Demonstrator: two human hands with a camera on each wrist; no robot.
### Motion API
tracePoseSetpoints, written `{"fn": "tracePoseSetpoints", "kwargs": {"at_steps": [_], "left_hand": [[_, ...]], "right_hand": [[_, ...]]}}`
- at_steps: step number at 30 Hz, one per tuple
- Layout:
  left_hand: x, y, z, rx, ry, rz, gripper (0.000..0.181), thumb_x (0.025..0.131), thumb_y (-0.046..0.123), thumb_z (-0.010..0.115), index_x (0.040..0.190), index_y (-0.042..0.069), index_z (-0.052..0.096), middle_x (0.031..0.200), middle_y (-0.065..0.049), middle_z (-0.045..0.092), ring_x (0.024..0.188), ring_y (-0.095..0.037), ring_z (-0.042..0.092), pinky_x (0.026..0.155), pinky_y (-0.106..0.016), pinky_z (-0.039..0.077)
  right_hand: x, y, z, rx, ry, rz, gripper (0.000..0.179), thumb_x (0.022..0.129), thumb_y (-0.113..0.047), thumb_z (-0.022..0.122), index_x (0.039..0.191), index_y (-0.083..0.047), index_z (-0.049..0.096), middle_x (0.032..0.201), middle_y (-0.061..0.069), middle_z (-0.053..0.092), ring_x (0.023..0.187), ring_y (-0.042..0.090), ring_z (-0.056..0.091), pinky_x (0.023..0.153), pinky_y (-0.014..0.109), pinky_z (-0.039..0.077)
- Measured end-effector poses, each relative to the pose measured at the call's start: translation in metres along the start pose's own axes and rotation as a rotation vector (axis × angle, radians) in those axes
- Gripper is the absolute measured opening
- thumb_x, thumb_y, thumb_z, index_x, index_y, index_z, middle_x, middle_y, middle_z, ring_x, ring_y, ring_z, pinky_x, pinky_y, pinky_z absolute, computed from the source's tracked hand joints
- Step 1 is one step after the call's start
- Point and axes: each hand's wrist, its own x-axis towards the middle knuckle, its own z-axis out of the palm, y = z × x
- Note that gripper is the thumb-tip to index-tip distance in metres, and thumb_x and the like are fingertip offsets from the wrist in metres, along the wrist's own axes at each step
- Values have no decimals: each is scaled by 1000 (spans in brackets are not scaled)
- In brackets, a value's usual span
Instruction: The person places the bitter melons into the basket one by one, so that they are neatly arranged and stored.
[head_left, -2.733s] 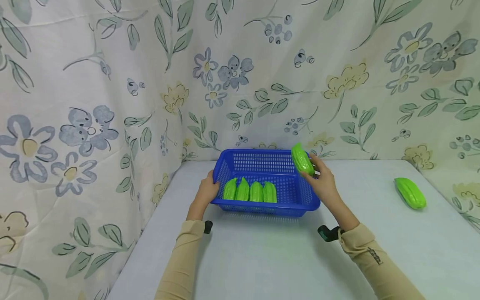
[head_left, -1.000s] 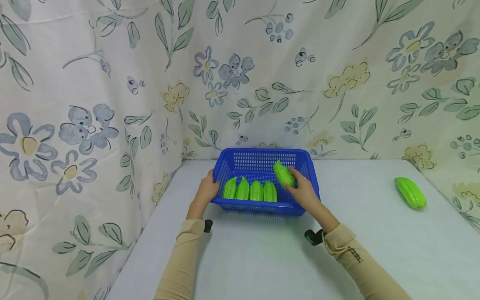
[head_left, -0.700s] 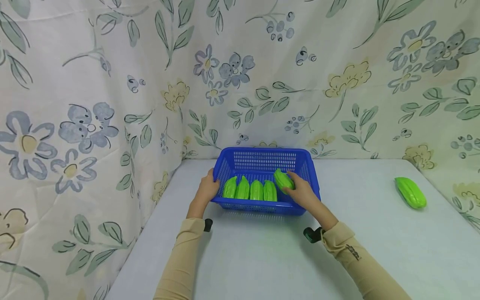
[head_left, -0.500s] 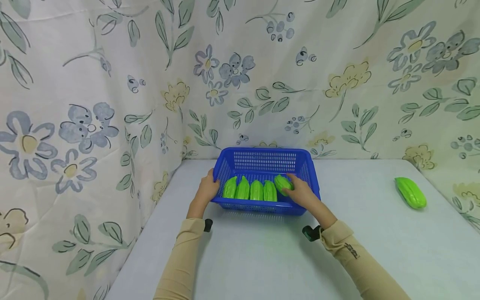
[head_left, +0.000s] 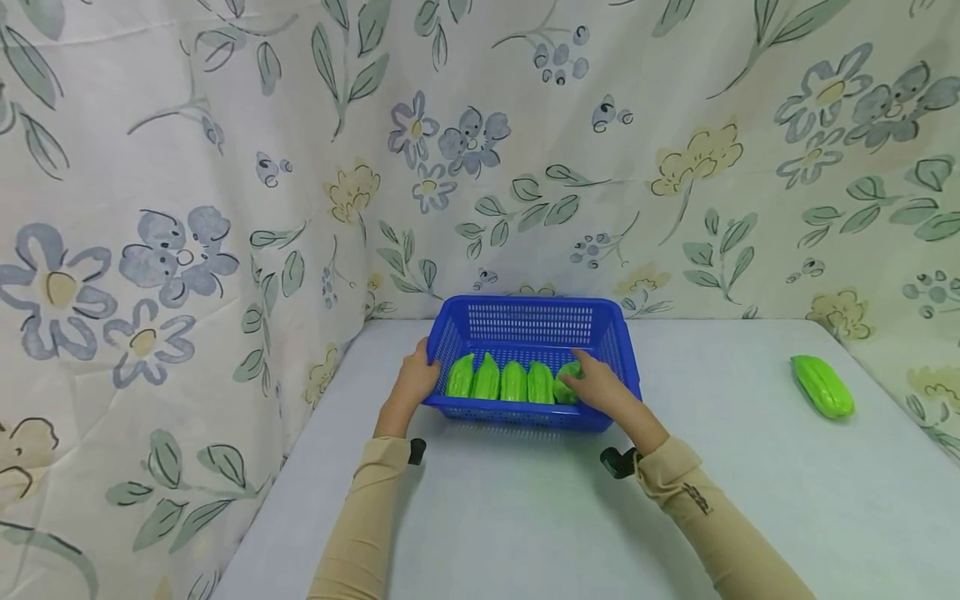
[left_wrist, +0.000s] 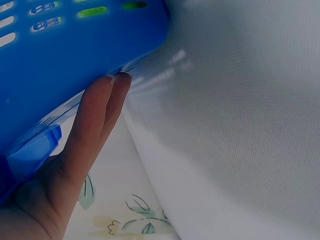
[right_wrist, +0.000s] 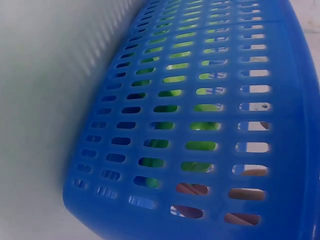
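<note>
A blue slotted plastic basket [head_left: 517, 410] stands on the white table. My left hand [head_left: 415, 377] grips its left side; in the left wrist view the fingers [left_wrist: 92, 117] lie along the basket's underside. Inside, several bright green ridged gourds [head_left: 513, 382] lie in a row along the near wall, stems pointing away. At the row's right end my right hand [head_left: 600, 385] reaches in over the near right corner and grips one more green gourd [head_left: 564, 390], partly hidden by the fingers. The right wrist view shows the basket wall [right_wrist: 225, 115] with green and fingers behind its slots.
Another green gourd [head_left: 822, 387] lies by itself on the table [head_left: 735, 400], well to the right of the basket. A floral curtain [head_left: 480, 167] hangs behind the table and along its left side.
My right hand has carried the gourd from above the basket's right rim inward and down, to the right end of the row. The gourd has turned lower into the basket. The left hand stays put.
</note>
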Motion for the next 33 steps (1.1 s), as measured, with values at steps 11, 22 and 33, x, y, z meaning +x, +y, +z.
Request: {"fn": "tracePoseSetpoints", "kwargs": {"at_steps": [11, 22, 33], "left_hand": [[0, 1, 0, 2, 11, 9, 59, 100, 15, 44, 153, 0, 22, 141, -32, 48, 120, -45, 58, 99, -57, 47], [1, 0, 0, 2, 8, -3, 59, 100, 16, 43, 153, 0, 21, 142, -31, 48, 122, -44, 57, 100, -57, 47], [0, 1, 0, 5, 6, 1, 59, 100, 15, 43, 153, -1, 22, 142, -32, 48, 122, -44, 57, 100, -57, 46]], "right_hand": [[-7, 0, -3, 13, -19, -23, 61, 101, -23, 49, 148, 9, 26, 136, 35, 50, 125, 48, 52, 100, 58, 46], [-13, 1, -6, 38, -48, -47, 60, 101, -23, 49, 148, 9, 28, 130, 34, 56, 119, 46, 57, 95, 54, 50], [-15, 1, -14, 97, 68, -74, 62, 102, -23, 49, 150, 6, 25, 139, 34, 49, 126, 48, 52, 98, 56, 48]]}}
